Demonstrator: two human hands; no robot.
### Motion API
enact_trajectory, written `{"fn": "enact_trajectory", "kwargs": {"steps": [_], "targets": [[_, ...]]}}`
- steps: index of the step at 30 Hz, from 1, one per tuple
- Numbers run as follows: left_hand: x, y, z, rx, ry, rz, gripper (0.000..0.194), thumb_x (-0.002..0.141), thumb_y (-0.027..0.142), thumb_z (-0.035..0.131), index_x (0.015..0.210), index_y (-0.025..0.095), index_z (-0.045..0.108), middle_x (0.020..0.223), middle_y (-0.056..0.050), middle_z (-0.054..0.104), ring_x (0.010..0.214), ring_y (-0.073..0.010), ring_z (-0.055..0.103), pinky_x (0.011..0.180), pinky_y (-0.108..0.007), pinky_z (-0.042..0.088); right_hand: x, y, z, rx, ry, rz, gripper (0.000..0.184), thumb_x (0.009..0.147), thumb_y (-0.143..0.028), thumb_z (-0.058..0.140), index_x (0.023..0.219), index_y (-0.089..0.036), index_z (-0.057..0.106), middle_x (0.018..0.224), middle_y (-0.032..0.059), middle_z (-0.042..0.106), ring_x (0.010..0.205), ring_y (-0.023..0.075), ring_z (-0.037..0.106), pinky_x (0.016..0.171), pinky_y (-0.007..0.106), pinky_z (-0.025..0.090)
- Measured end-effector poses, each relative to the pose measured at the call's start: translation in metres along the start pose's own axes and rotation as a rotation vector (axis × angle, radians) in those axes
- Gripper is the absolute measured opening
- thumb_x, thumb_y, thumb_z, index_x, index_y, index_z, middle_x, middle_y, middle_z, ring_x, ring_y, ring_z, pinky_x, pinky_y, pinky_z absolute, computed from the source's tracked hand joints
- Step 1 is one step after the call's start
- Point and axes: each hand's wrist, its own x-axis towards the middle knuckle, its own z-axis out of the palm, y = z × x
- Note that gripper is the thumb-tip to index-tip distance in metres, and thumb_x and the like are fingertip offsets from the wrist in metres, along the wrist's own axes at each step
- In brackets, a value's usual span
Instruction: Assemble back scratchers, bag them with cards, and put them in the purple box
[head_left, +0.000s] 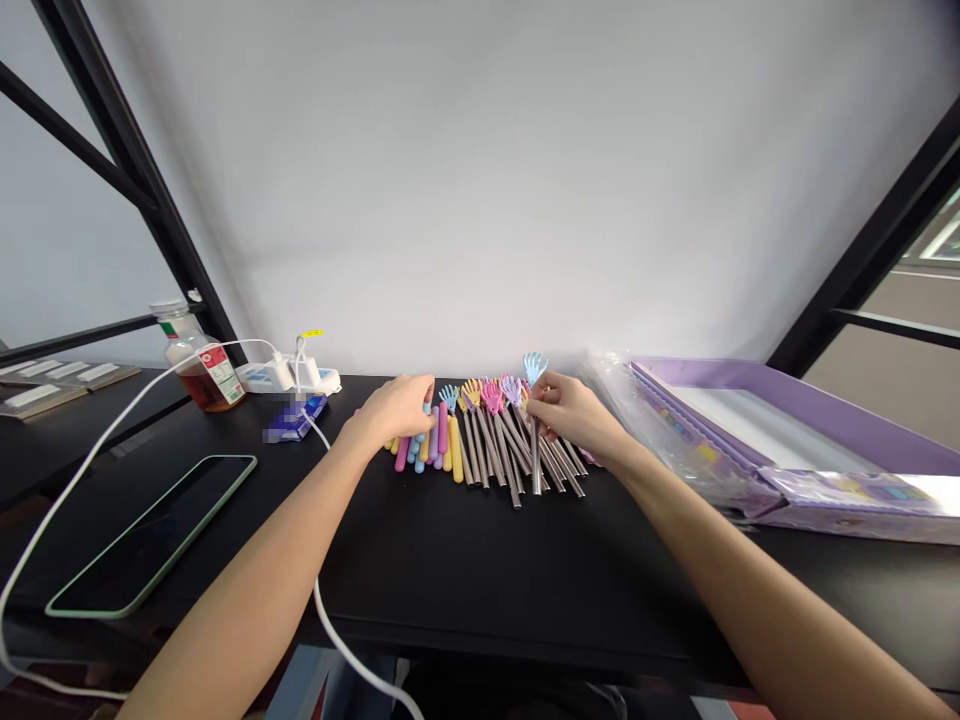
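Observation:
My right hand (561,405) pinches a back scratcher with a light blue claw head (534,366), its metal rod pointing down toward the table. Below and beside it lies a pile of metal back scratcher rods (487,450) with pink, yellow, purple and blue claw heads. To the left, my left hand (397,408) is closed over a heap of coloured handles (442,445). A bit of a blue handle (427,409) shows between its thumb and finger; the rest is hidden.
An open purple box (720,375) with clear plastic wrap (652,430) stands at right. At left are a phone (154,535), a white cable (82,460), a power strip (322,380), a blue packet (300,418) and a bottle (196,360). Behind rises a wall.

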Motion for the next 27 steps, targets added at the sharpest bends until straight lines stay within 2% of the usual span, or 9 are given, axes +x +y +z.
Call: {"fn": "enact_trajectory", "kwargs": {"steps": [3,5,7,9,12,16,21,27], "targets": [[0.003,0.000,0.001,-0.122,0.107,0.066,0.023,0.078,0.027,0.065,0.099,0.020,0.059,0.071,-0.002,0.067,0.058,-0.0191,0.061,0.053,-0.029,0.042,-0.003,-0.003,-0.012,0.283,0.047,0.017,0.024,0.067,-0.017,0.067,0.074,-0.022,0.045,0.063,0.0004,0.066,0.049,0.0119,0.056,0.048,0.024,0.045],[0.004,0.003,0.002,-0.341,0.125,0.212,0.032,0.081,0.031,0.067,0.111,0.019,0.061,0.074,-0.002,0.070,0.068,-0.0188,0.066,0.063,-0.028,0.049,-0.003,-0.006,-0.017,0.461,0.118,0.038,0.031,0.065,-0.016,0.071,0.076,-0.023,0.043,0.065,0.0010,0.068,0.051,0.0114,0.057,0.049,0.023,0.047],[0.005,0.006,0.004,-0.563,0.065,0.369,0.042,0.086,0.036,0.067,0.125,0.019,0.060,0.087,-0.004,0.073,0.083,-0.0185,0.070,0.077,-0.028,0.054,-0.003,-0.011,-0.022,0.606,0.181,0.038,0.032,0.065,-0.016,0.071,0.081,-0.023,0.045,0.067,0.0017,0.070,0.053,0.0120,0.058,0.051,0.022,0.048],[0.005,0.009,0.007,-0.660,-0.031,0.462,0.047,0.092,0.040,0.061,0.134,0.021,0.059,0.102,-0.005,0.074,0.095,-0.0191,0.071,0.086,-0.029,0.054,-0.004,-0.014,-0.027,0.723,0.218,0.022,0.028,0.067,-0.017,0.069,0.087,-0.022,0.049,0.069,0.0037,0.071,0.054,0.0131,0.059,0.052,0.023,0.049],[0.003,0.014,0.011,-0.646,-0.150,0.507,0.049,0.097,0.044,0.054,0.143,0.026,0.055,0.114,-0.006,0.072,0.097,-0.0211,0.071,0.086,-0.032,0.055,-0.004,-0.017,-0.033,0.861,0.230,-0.021,0.019,0.067,-0.015,0.064,0.082,-0.020,0.054,0.069,0.0062,0.071,0.059,0.0140,0.060,0.054,0.023,0.048],[0.001,0.019,0.013,-0.627,-0.165,0.544,0.049,0.096,0.044,0.055,0.140,0.022,0.059,0.114,-0.008,0.071,0.103,-0.0233,0.068,0.085,-0.033,0.055,-0.004,-0.015,-0.041,0.944,0.253,-0.086,0.011,0.064,-0.014,0.061,0.071,-0.020,0.055,0.063,0.0037,0.065,0.061,0.0140,0.060,0.050,0.021,0.043],[0.000,0.020,0.014,-0.650,-0.254,0.525,0.041,0.095,0.038,0.055,0.132,0.020,0.060,0.119,-0.011,0.068,0.094,-0.0226,0.071,0.065,-0.027,0.055,-0.001,-0.012,-0.047,0.975,0.318,-0.088,0.010,0.063,-0.015,0.061,0.070,-0.020,0.055,0.060,0.0027,0.062,0.058,0.0133,0.056,0.048,0.022,0.040],[0.002,0.021,0.014,-0.560,-0.109,0.584,0.022,0.091,0.029,0.062,0.110,0.020,0.068,0.115,-0.007,0.067,0.099,-0.0194,0.067,0.088,-0.032,0.054,0.000,-0.009,-0.050,0.871,0.310,-0.153,0.013,0.067,-0.023,0.060,0.076,-0.024,0.051,0.064,0.0005,0.061,0.054,0.0144,0.053,0.050,0.027,0.041]]}}
